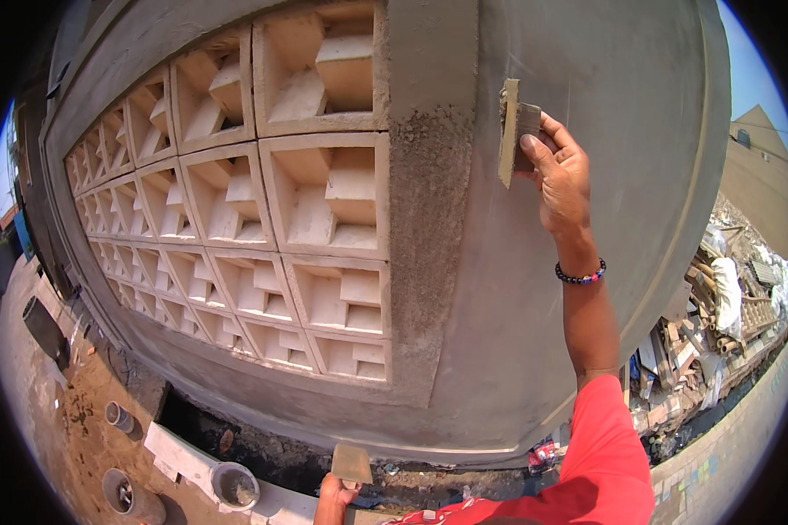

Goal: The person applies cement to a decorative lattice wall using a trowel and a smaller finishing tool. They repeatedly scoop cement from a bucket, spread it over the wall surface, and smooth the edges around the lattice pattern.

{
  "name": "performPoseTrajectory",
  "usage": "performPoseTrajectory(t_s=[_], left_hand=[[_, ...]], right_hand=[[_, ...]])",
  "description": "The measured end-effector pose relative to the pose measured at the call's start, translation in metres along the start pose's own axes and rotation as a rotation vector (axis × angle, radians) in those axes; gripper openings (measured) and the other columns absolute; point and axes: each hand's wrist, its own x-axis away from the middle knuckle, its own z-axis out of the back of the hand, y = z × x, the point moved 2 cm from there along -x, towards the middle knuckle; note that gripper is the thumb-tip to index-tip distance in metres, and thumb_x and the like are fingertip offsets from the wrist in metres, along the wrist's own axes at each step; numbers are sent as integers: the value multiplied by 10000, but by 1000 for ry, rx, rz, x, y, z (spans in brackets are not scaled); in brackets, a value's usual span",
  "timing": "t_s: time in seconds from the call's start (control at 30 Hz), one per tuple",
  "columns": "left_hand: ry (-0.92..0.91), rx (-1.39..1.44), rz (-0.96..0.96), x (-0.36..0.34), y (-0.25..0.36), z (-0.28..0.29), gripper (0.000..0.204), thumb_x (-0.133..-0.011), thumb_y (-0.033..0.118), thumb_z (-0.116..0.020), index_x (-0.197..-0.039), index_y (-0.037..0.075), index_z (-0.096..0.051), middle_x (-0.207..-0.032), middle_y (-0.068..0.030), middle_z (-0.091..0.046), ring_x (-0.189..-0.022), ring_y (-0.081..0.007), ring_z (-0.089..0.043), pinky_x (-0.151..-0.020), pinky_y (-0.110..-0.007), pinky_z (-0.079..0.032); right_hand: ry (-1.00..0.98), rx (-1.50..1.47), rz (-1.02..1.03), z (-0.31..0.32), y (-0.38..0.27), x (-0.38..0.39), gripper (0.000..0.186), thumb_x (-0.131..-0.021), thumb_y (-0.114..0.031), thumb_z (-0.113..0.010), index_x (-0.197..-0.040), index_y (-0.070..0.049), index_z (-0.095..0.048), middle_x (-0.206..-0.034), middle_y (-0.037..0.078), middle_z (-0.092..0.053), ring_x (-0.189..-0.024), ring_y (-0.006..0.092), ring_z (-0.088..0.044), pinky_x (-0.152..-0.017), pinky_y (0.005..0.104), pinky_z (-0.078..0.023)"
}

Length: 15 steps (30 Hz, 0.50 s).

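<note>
My right hand is raised in front of the grey plastered wall, closed on a flat scraper. The scraper is turned nearly edge-on, with a pale long edge and rough mortar along its left side. Whether its edge touches the wall I cannot tell. A beaded bracelet circles my right wrist. Low down, my left hand grips a small flat brownish plate, held away from the wall. Left of my right hand runs a rougher, darker strip of plaster beside the cream ventilation blocks.
A dark drainage ditch runs along the wall's foot, with a pale slab beside it. A bucket stands by the slab; further containers stand at the left. Rubble and scrap wood are heaped at the right.
</note>
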Motion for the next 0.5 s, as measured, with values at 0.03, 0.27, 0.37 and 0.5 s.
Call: performPoseTrajectory(t_s=[0.03,0.27,0.37,0.5], left_hand=[[6,8,-3,-2,1,3,163,-903,211,-540,-1017,128,-619,-955,-41,-672,-828,-233,-662,-629,-380,-531],[-81,37,-35,-20,-1,9,170,-914,216,-518,-1006,111,-615,-933,-62,-675,-785,-252,-674,-586,-402,-549],[-137,50,-45,-51,4,33,170,-910,209,-526,-1002,96,-614,-928,-73,-674,-776,-256,-675,-564,-391,-547],[-181,103,-43,-71,0,37,172,-903,208,-542,-990,77,-613,-915,-86,-672,-754,-256,-673,-521,-373,-533]], right_hand=[[-2,60,44,-3,-8,-12,400,-895,-59,-560,-1261,78,-478,-1017,138,-643,-880,176,-652,-706,302,-580],[49,278,247,-10,-66,-110,360,-882,-107,-584,-1200,54,-533,-1018,143,-640,-891,181,-651,-724,302,-570],[98,421,351,-21,-84,-152,346,-865,-111,-584,-1187,15,-564,-1074,152,-630,-965,213,-622,-795,318,-540],[170,748,596,-31,-99,-193,282,-805,-47,-562,-1078,2,-616,-1032,148,-643,-971,236,-602,-778,327,-507]])
